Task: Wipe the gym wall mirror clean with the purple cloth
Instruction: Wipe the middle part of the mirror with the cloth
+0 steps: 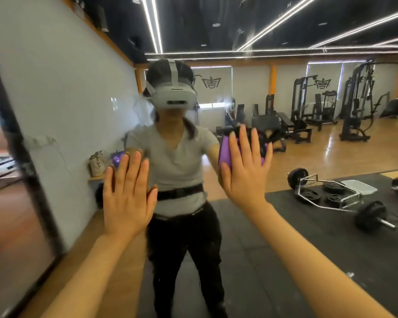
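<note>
The mirror (308, 138) fills nearly the whole frame, its dark edge running down the left side. Both arms reach up from the bottom corners toward the glass. The right hand (246, 171), right of centre, lies flat with straight, spread fingers and presses the cloth (224, 152) against the mirror; nothing is curled round the fabric. The cloth sits under the palm and fingers, and only a purple strip shows at the hand's left edge, beside the index finger and thumb, with a smaller sliver peeking out at the right near the little finger. The left hand (128, 193), left of centre and a little lower in the frame, is also flat and released, fingers straight and close together, resting on the glass and holding nothing. Between the two hands the mirror shows the person's reflection, wearing a grey headset (174, 96), grey shirt and black trousers. On the right side of the frame a barbell (363, 214) lies on a black floor mat, and weight machines (354, 104) stand reflected in the upper right under long ceiling light strips. A bag (96, 163) appears on a ledge at the left.
</note>
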A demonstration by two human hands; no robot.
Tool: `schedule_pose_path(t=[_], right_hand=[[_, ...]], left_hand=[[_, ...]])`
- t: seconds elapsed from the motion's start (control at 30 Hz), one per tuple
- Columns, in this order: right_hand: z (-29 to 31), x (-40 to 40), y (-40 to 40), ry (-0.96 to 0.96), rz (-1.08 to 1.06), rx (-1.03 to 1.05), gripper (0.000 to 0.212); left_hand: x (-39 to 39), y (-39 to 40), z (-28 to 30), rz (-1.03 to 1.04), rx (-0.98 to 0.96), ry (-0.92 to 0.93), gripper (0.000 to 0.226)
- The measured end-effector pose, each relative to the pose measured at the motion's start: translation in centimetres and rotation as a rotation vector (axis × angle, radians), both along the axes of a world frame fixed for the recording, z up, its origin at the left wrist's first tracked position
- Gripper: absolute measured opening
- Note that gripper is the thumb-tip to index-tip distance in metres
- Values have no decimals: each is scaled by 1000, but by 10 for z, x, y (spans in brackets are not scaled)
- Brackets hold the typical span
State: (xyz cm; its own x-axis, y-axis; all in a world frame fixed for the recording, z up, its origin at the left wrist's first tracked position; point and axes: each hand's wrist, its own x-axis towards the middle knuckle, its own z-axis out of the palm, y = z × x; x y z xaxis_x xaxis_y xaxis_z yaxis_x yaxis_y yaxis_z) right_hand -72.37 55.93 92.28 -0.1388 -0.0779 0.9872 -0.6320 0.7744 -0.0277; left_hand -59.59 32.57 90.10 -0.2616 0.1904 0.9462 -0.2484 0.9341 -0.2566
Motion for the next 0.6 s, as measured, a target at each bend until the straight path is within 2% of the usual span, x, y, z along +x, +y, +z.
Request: schedule_pose_path(t=[0.1, 0.17, 0.4, 0.5, 0.6], right_hand=[[20, -5, 5, 23, -6, 25, 58], [13, -5, 5, 33, -7, 12, 57], [-63, -18, 37, 35, -14, 86, 56], [-83, -23, 51, 13, -31, 119, 56], [-74, -24, 58, 32, -26, 159, 54]], left_hand=[[-3, 26, 0, -64, 124, 30, 60], [-10, 52, -3, -112, 111, 32, 58], [-53, 127, 4, -203, 109, -15, 56], [-71, 138, 1, -138, 80, -33, 56], [-77, 136, -3, -57, 41, -31, 57]])
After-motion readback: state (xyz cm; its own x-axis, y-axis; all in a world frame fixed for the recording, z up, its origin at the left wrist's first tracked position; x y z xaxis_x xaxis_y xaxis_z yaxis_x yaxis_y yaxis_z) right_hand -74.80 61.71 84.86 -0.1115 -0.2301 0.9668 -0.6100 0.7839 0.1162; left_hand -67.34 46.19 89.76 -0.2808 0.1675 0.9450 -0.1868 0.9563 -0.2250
